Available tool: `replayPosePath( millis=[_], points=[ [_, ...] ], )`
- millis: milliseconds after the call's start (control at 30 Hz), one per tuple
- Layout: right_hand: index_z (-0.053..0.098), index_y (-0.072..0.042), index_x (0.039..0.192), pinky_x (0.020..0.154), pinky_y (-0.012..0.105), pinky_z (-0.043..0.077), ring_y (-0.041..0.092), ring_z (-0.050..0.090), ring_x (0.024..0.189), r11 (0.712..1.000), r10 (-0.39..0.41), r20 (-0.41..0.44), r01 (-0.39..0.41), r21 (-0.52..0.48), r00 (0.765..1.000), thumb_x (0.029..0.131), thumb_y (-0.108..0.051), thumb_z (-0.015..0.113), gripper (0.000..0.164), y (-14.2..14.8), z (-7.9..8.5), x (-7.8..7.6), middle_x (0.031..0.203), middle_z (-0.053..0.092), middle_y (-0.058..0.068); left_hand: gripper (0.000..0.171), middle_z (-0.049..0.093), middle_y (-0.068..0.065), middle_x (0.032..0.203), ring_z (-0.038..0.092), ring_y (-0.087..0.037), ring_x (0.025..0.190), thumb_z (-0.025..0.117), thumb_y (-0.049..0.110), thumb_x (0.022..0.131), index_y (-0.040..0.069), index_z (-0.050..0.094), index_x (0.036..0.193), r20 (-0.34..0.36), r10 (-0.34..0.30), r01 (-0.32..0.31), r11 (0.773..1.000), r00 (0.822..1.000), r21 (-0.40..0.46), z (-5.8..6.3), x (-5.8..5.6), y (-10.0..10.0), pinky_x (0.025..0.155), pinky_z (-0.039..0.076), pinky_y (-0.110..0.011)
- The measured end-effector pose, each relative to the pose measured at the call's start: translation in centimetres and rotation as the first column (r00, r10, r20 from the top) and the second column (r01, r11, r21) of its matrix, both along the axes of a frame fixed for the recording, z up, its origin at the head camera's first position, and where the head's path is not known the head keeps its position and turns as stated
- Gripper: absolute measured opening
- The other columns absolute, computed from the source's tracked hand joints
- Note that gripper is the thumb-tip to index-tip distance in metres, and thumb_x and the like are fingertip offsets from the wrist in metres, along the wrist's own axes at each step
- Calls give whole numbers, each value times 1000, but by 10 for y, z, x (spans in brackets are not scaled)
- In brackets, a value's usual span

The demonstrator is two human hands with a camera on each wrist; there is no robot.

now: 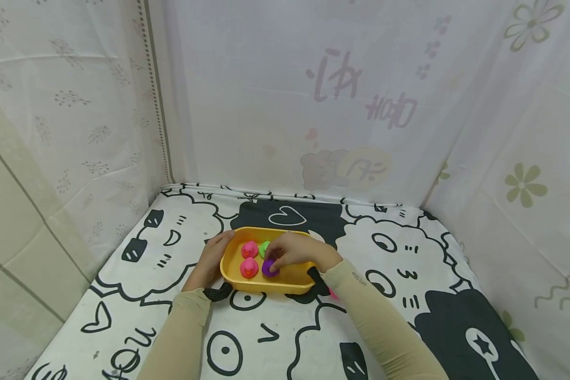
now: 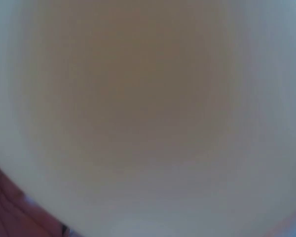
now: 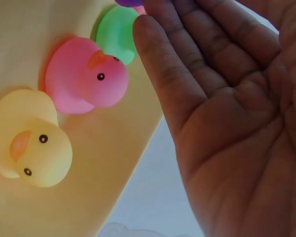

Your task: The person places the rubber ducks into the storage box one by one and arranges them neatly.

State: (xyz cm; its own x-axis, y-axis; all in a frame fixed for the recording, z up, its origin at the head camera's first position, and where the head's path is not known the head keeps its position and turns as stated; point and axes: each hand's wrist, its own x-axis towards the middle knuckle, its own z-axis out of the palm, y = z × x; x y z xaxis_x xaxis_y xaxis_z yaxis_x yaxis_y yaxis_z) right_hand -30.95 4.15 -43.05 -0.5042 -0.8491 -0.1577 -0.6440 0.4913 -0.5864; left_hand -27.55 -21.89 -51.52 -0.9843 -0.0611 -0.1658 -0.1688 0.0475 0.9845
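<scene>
A yellow plastic tray [image 1: 271, 286] holds several small rubber ducks. My left hand [image 1: 212, 259] grips the tray at its left side. Reaching in from the right, my right hand [image 1: 298, 249] pinches a purple duck [image 1: 268, 270] inside the tray; only a sliver of that purple duck [image 3: 129, 2] shows in the right wrist view. Two pink ducks [image 1: 249, 268] sit left of it, and a green duck [image 1: 264, 248] lies behind it, partly covered by my fingers. A pale yellow duck [image 3: 37, 140] and a pink duck [image 3: 84, 76] appear beside my right hand in the right wrist view.
Under the tray spreads a black-and-white cartoon cloth [image 1: 266, 343]. A bit of something pink [image 1: 333, 294] shows beside my right forearm, outside the tray. Pale patterned curtains [image 1: 266, 105] stand behind and at the sides. A blurred pale surface fills the left wrist view.
</scene>
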Motion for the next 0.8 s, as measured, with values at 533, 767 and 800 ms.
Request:
replayPosePath(
  millis=[533,767,800],
  points=[
    [75,-15,106,81,17,53,6,61,87,996,22,-30,-19,83,999,86,-17,82,21,-13,-2,1,92,67,-10,78,37,-14,158,32,-31,147,54,60,97,6,42,152,15,-6,6,1000,1000,19,0,-1,0,119,31,-44],
    [75,-15,105,80,17,53,5,62,87,996,30,-32,-27,89,999,86,-17,81,20,-13,-5,0,92,67,-11,77,38,-14,158,32,-31,146,54,59,97,7,43,152,18,3,-3,1000,1000,11,2,1,1,119,31,-44],
    [75,-15,105,81,17,53,5,62,87,996,29,-29,-27,85,999,87,-18,81,20,-13,-5,0,92,68,-12,76,38,-13,158,33,-31,146,54,59,97,7,43,152,18,5,-5,1000,1000,12,2,1,1,118,32,-44]
  ],
)
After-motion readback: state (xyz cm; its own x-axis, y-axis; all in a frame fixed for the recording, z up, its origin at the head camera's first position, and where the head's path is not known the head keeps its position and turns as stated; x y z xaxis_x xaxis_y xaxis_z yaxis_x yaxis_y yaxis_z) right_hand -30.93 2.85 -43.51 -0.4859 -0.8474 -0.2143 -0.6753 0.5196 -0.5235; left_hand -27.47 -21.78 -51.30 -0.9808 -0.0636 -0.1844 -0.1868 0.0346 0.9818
